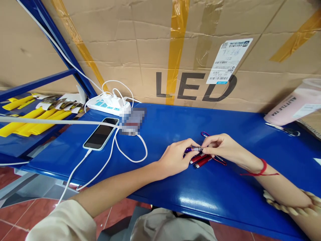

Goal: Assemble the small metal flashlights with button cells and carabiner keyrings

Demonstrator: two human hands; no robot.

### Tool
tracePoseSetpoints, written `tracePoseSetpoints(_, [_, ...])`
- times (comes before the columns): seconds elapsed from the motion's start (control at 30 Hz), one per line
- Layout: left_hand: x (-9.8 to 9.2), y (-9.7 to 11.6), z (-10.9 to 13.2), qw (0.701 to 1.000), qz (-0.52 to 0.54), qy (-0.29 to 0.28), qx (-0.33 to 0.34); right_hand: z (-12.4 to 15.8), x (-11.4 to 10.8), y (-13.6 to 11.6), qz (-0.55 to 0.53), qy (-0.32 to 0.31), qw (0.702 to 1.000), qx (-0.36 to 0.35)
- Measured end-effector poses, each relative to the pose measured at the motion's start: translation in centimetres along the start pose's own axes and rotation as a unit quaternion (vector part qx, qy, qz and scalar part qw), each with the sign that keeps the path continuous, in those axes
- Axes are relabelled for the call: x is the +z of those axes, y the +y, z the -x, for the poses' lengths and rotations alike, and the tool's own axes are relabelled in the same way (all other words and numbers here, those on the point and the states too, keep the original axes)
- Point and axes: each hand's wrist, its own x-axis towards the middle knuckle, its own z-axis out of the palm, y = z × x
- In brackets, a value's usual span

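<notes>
Pale sleeve (62,222) in the foreground, a person leans over the blue counter (175,197) with a small purple pen light (193,149) held just above it, mid-counter. The left hand (175,157) pinches the barrel and the right hand (223,147) pinches the far end, each grip pressed onto it, apparently working its tip. Two red pen lights (202,160) lie just beneath. Such fiddly handling seems to call for steady, opposed fingertips. A phone (101,134) and power strip (110,104) sit well to the left.
</notes>
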Motion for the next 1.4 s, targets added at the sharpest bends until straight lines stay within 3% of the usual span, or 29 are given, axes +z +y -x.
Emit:
tracePoseSetpoints(0.4, [0.1,0.5,0.3,1.0,0.015,0.019,-0.006,0.2,0.3,-0.4,-0.015,-0.009,1.0,-0.002])
tracePoseSetpoints(0.77, [0.1,0.6,0.6,1.0,0.026,0.005,-0.004,-0.2,-0.2,1.2,0.015,-0.038,0.998,-0.049])
tracePoseSetpoints(1.1, [-0.3,1.0,0.3,0.999,0.036,0.011,0.009,0.1,0.3,-0.1,0.011,0.02,0.994,-0.103])
tracePoseSetpoints(1.4, [-0.6,1.0,0.2,1.0,0.016,0.011,-0.004,0.4,0.8,0.1,0.078,0.112,0.963,-0.234])
